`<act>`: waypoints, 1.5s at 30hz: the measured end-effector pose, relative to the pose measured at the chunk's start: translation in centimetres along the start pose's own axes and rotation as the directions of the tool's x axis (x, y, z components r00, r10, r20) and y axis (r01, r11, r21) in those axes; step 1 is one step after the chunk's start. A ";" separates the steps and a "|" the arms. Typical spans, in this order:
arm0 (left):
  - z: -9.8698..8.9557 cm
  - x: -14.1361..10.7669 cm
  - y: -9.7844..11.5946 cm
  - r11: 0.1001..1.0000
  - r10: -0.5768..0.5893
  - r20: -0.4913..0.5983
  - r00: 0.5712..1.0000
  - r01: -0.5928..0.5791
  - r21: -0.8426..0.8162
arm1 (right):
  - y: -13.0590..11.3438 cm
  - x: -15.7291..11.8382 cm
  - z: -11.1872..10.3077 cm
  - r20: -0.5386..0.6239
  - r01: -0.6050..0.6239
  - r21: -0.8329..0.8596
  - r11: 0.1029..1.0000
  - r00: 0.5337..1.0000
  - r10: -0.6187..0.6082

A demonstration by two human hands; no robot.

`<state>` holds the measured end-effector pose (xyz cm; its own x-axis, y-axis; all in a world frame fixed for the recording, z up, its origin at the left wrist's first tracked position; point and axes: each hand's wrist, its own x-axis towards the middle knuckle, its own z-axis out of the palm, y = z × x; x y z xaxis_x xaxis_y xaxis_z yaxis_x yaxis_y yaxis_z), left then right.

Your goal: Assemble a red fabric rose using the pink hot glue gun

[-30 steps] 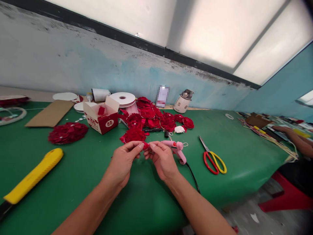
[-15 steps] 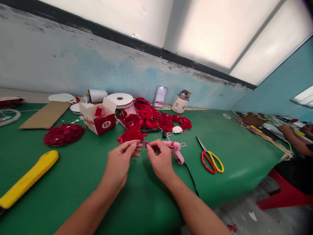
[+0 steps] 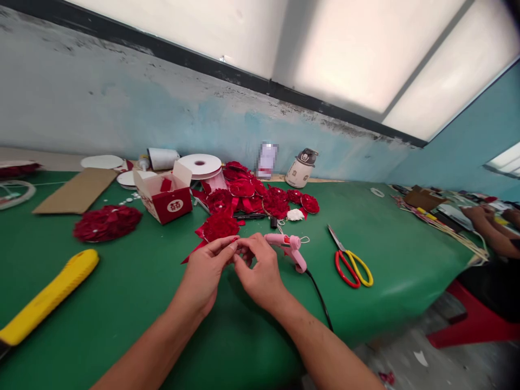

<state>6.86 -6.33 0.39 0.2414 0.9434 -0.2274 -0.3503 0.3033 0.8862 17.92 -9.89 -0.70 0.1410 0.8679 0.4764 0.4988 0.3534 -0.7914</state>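
My left hand (image 3: 203, 270): thumb and fingertips pinched on a small red piece (image 3: 235, 239), only a sliver of it visible between the fingers. My right hand (image 3: 260, 273): fingers curled, tips up against the left fingertips; can't tell if they grip the piece too, contact hidden. Both hands meet over the near-middle part of the green table (image 3: 134, 309)

Just beyond the fingertips: red fabric flower (image 3: 220, 226), with a pointed red strip (image 3: 194, 252) sticking out towards my left hand. Pink glue gun (image 3: 295, 253) lies just right of my right hand, black cord (image 3: 320, 298) running off it toward the near edge. Scissors (image 3: 348, 259) further right, blades apart a little or closed, can't tell, one handle loop red, one yellow

Behind the flower: pile of red flowers (image 3: 247, 196), white ribbon spool (image 3: 199, 165) at its left. Red and white box (image 3: 170, 205) left of the pile, flaps up, something red inside. Larger red rosette (image 3: 108, 223) left of the box, cardboard sheet (image 3: 76, 190) behind it. Yellow-handled tool (image 3: 52, 297) at far left. Bottle (image 3: 300, 169) upright near the wall. Another person's hand (image 3: 475, 214) at far right, well apart from mine
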 end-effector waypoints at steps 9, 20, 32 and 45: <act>-0.6 0.6 0.3 0.993 0.007 -0.027 1.000 -0.004 0.118 | 0.9 0.6 0.0 -0.093 -0.192 0.197 0.961 0.972 0.213; -0.4 0.5 0.1 0.979 0.022 0.084 0.996 -0.039 0.199 | 1.1 1.1 -0.3 0.006 -0.347 0.353 0.869 0.930 0.368; -0.8 0.8 0.2 0.994 -0.030 0.002 1.000 0.030 0.103 | 0.3 0.3 -1.0 -0.122 -0.248 0.114 0.962 0.957 0.262; -0.7 1.1 0.2 0.997 -0.026 -0.001 1.000 0.026 0.072 | 4.1 -1.7 -12.8 -0.099 -0.461 0.006 0.887 0.883 0.459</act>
<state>6.42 -5.12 -0.03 0.2500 0.9351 -0.2511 -0.2777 0.3176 0.9066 30.66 -14.45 0.18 0.4387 0.8936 0.0949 0.3722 -0.0846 -0.9243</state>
